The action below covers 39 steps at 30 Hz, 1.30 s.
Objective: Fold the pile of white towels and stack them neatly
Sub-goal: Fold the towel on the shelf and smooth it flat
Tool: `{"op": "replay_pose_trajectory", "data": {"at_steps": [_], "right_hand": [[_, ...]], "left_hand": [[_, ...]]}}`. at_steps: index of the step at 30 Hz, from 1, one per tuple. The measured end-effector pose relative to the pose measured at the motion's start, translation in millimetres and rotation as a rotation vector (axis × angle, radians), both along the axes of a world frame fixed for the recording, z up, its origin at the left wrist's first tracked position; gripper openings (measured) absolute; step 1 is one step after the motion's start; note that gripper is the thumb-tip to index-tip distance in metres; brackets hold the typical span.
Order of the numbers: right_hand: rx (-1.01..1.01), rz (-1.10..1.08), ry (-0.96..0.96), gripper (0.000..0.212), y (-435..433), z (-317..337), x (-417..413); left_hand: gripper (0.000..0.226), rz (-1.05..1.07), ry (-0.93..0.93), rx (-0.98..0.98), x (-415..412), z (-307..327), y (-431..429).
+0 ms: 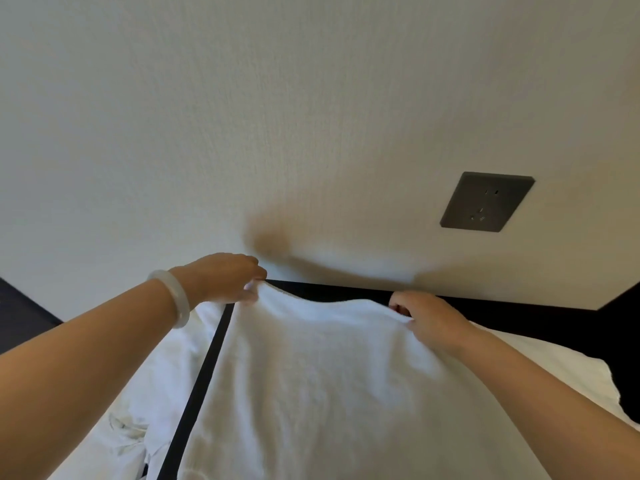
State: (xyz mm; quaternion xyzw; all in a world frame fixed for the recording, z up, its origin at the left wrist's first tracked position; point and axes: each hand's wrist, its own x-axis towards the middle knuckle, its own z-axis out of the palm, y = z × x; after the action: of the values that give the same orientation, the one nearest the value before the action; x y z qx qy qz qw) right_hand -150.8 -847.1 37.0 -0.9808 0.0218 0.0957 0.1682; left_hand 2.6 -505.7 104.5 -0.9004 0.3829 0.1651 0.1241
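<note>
A white towel (322,375) is spread in front of me, reaching from the bottom of the view up to the far edge of a dark surface. My left hand (225,277) pinches its far left corner. My right hand (426,315) pinches the far right corner. The edge between the two corners sags a little. More white towels (138,420) lie crumpled at the lower left, beyond a narrow dark gap. Another white cloth (554,368) shows under my right forearm.
A pale textured wall (277,133) rises right behind the far edge of the black surface (519,313). A dark power socket (486,201) is set in the wall at the right. A pale bangle (173,297) sits on my left wrist.
</note>
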Motion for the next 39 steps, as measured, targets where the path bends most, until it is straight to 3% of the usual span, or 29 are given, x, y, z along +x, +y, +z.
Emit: {"op": "replay_pose_trajectory", "data": {"at_steps": [4, 7, 8, 12, 17, 21, 24, 26, 28, 29, 31, 34, 36, 39], "right_hand": [[0.088, 0.082, 0.252, 0.029, -2, 23, -4], [0.304, 0.201, 0.560, 0.022, -4, 53, -14], [0.355, 0.189, 0.571, 0.019, -4, 56, -15], [0.132, -0.044, 0.188, 0.020, -4, 30, -1], [-0.216, 0.010, 0.247, 0.026, 13, 11, 3], [-0.473, -0.089, 0.000, 0.019, 12, 18, 11], [-0.351, -0.311, -0.179, 0.020, 1, 16, 16], [-0.046, -0.478, -0.259, 0.009, -1, 7, 17], [0.280, -0.543, -0.264, 0.018, -3, -1, 16], [0.348, -0.499, -0.247, 0.023, -5, -4, 14], [0.314, -0.364, -0.172, 0.025, -10, -11, 9], [0.279, -0.244, -0.036, 0.006, -14, -19, 4], [0.217, -0.212, -0.011, 0.011, -16, -21, 6], [-0.098, -0.195, -0.132, 0.010, -13, -20, 14]], "left_hand": [[0.043, 0.043, 0.067, -0.036, 6, -4, 4], [0.034, -0.004, 0.045, -0.045, 7, -1, 5], [0.032, -0.022, 0.035, -0.050, 7, 0, 5], [0.034, -0.018, -0.006, -0.091, 9, 0, 4], [0.033, -0.014, -0.050, -0.140, 11, -1, 7], [0.032, 0.004, -0.123, -0.166, 18, 4, 11], [0.028, 0.041, -0.167, -0.136, 18, -3, 7], [0.025, 0.073, -0.185, -0.128, 17, -17, 2], [0.022, 0.122, -0.185, -0.124, 16, -32, 1], [0.022, 0.157, -0.169, -0.128, 16, -40, 1], [0.022, 0.224, -0.134, -0.168, 16, -53, 5], [0.017, 0.244, -0.117, -0.244, 15, -67, 11], [0.009, 0.229, -0.128, -0.274, 16, -69, 12], [0.012, 0.187, -0.158, -0.274, 15, -66, 9]]}}
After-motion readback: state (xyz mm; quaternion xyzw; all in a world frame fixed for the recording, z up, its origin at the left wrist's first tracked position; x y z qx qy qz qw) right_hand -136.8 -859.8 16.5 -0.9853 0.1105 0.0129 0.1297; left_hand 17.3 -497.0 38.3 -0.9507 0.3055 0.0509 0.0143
